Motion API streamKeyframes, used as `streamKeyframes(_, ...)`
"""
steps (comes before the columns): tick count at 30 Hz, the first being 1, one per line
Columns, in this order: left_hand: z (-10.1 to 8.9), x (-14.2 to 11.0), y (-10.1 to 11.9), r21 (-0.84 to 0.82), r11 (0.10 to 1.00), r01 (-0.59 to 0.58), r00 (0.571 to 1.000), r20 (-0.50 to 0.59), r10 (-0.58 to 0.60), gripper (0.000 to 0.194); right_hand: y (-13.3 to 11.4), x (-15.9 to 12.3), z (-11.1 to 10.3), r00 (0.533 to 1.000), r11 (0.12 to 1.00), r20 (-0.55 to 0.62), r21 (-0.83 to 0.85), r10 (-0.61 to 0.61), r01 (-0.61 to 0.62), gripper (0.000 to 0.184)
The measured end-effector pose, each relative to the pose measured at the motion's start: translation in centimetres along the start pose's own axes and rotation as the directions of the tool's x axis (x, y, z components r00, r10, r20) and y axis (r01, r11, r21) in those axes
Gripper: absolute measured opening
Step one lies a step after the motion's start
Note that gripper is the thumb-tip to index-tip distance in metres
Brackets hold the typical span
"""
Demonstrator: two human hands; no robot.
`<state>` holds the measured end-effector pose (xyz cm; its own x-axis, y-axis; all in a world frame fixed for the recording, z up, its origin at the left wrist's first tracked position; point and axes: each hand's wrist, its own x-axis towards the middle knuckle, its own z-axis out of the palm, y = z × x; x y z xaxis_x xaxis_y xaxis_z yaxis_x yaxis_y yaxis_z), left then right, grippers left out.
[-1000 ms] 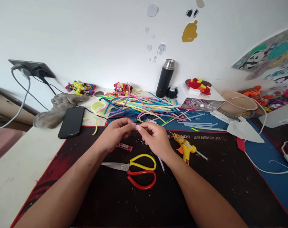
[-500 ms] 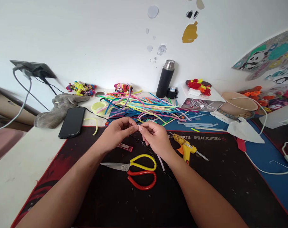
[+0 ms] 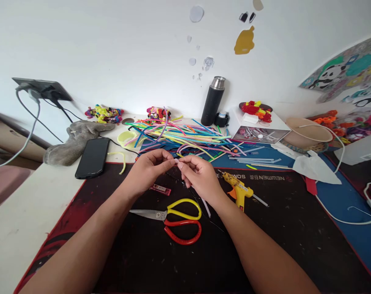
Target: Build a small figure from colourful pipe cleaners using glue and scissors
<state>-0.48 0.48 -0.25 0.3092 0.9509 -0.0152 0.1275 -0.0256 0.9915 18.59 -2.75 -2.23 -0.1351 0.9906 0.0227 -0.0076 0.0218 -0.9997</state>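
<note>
Above the far part of the dark mat, my left hand (image 3: 152,168) and my right hand (image 3: 200,174) meet, thumbs and fingertips pinched together. A small pale bit shows between the fingertips. From under my right hand hangs a pale lilac pipe cleaner (image 3: 206,207); its middle is hidden by that hand. Just below lie scissors (image 3: 183,221) with one yellow and one red handle, blades pointing left. Close to my left hand is a small pink-red packet (image 3: 161,189). A yellow glue gun (image 3: 241,192) rests right of my right hand.
Behind my hands lies a heap of colourful pipe cleaners (image 3: 179,136), with a black thermos (image 3: 213,102) at the wall. A phone (image 3: 92,158) is at left. Glue sticks (image 3: 255,160), a storage box (image 3: 259,132) and white tissue (image 3: 316,167) sit to the right.
My hands have shifted very slightly, still pinched together. The lilac pipe cleaner's hanging end has moved a little up and left. The scissors and glue gun stay put.
</note>
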Motion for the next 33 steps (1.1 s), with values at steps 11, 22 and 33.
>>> streamKeyframes(11, 1.6, -0.3, 0.6, -0.011, 0.999, -0.051, 0.995, -0.081, 0.05, 0.035, 0.1, 0.0, 0.3, 0.999, 0.996, 0.012, 0.073, 0.05, -0.051, 0.036)
streamKeyframes(22, 2.6, -0.6, -0.3, 0.005, 0.997, -0.078, 0.992, -0.1, 0.078, 0.034, -0.4, -0.1, 0.3, 0.998, 0.997, -0.057, 0.075, 0.022, -0.018, 0.042)
streamKeyframes(33, 1.1, -0.6, 0.0, 0.322, 0.92, -0.224, 0.959, -0.096, 0.267, 0.019, -0.1, -0.2, 0.1, 0.998, 0.999, -0.051, -0.033, -0.038, 0.037, 0.027)
